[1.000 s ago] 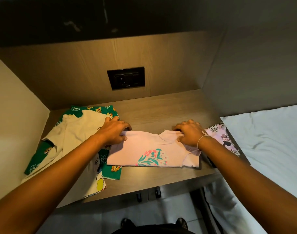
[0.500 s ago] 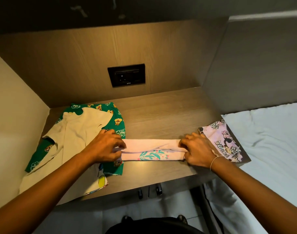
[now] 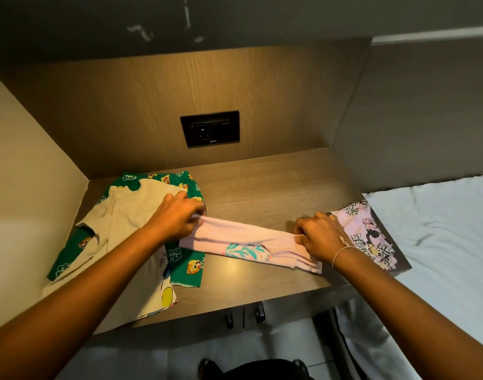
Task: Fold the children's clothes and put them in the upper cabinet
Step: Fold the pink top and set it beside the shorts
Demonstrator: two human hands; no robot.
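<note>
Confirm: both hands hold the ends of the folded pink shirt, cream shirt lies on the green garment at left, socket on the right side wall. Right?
Not quite. The head view shows the socket on the back panel, not the right side wall. The rest holds: left hand and right hand hold the pink shirt; cream shirt lies on the green garment.

At left, the green garment (image 3: 189, 263) reads "Dale"; the cream shirt (image 3: 130, 215) over it shows "LIFE".
</note>
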